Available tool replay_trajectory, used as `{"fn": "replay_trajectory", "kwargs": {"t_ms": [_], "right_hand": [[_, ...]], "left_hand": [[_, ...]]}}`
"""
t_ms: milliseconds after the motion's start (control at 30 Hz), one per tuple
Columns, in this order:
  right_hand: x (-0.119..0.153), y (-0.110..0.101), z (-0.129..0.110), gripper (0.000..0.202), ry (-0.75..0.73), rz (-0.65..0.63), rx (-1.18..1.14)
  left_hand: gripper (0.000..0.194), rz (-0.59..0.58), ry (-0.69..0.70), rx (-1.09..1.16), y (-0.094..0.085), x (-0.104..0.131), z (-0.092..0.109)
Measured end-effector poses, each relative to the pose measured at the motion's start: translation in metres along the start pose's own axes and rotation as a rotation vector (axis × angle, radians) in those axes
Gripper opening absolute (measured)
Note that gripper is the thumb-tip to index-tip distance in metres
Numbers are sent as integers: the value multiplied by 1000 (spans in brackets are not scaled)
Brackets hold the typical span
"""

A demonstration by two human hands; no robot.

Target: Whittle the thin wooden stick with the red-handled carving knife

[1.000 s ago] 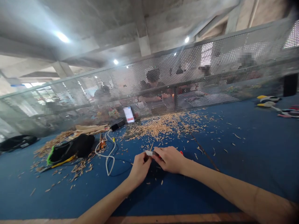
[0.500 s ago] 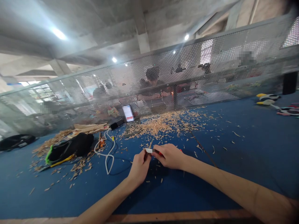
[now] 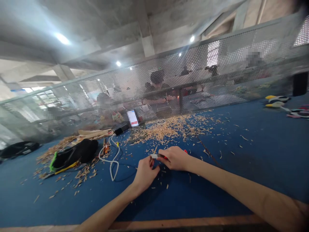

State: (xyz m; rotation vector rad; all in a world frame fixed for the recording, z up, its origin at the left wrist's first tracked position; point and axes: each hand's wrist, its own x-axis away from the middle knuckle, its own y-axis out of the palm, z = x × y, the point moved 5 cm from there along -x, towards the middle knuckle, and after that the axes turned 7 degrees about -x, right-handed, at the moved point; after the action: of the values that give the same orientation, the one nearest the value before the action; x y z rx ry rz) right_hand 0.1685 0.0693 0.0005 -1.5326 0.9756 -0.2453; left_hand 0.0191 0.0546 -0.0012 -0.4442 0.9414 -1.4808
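Note:
My right hand [image 3: 175, 158] is closed around the handle of a carving knife [image 3: 154, 156], whose pale blade points left; bits of red show by the hand. My left hand [image 3: 145, 172] is closed on a thin wooden stick [image 3: 155, 149], whose tip sticks up above the fingers. The blade lies against or very near the stick, right at the left fingertips; whether they touch I cannot tell. Most of the stick is hidden in the left hand. Both hands are held close together over the blue table [image 3: 205, 193].
Wood shavings [image 3: 166, 129] are heaped ahead of the hands. On the left lie a black cloth bag [image 3: 77, 153], a yellow-handled tool [image 3: 66, 168] and a white cable [image 3: 113, 161]. A phone [image 3: 132, 118] leans near the perforated metal screen [image 3: 193, 80]. Pliers [image 3: 276, 101] lie far right.
The left thumb has moved away from the knife, toward the lower right. My right hand has shifted slightly up and left. The knife is still at the stick.

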Motion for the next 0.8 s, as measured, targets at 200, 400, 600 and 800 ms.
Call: {"fn": "replay_trajectory", "kwargs": {"t_ms": [200,400,600,800], "right_hand": [[-8,-2,25,38,89,-1,86],[15,-48,118,45,508,166,160],[14,-31,65,43,359,157,105],[-1,0,-13,34,148,-33,112]], "left_hand": [[35,-3,-67,-85,1,-6,-5],[41,27,-103,-36,1,-6,-14],[38,12,-99,41,1,-8,-11],[26,-45,-48,39,1,-4,-5]]}}
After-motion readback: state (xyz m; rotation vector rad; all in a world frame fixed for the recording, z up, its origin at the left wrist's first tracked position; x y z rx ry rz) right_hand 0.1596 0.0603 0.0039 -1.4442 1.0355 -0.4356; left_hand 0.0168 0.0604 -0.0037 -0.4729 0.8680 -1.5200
